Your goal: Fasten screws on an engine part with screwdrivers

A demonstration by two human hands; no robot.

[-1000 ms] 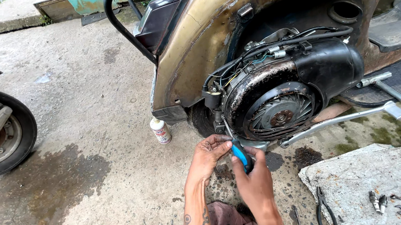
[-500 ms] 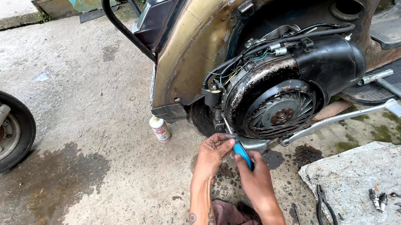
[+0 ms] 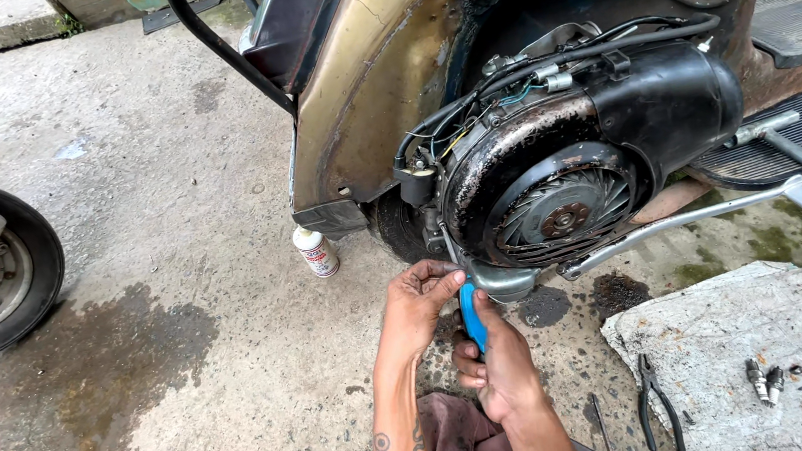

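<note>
Bare forearms without sleeves, dark tattoos on the left forearm (image 3: pixel 397 437), grease-smudged fingers (image 3: pixel 467 364).

Both forearms are stretched forward from the bottom edge, close together. The left hand (image 3: pixel 420 306) is raised slightly higher, fingers bent and fingertips pinched. The right hand (image 3: pixel 500 365) is curled into a closed grip, thumb laid forward.

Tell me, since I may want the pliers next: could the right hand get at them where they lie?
Probably yes. The pliers lie in the open on the concrete, just right of the right hand, with nothing between them. But that hand is gripping a blue-handled tool, so it would have to let go first.
</note>
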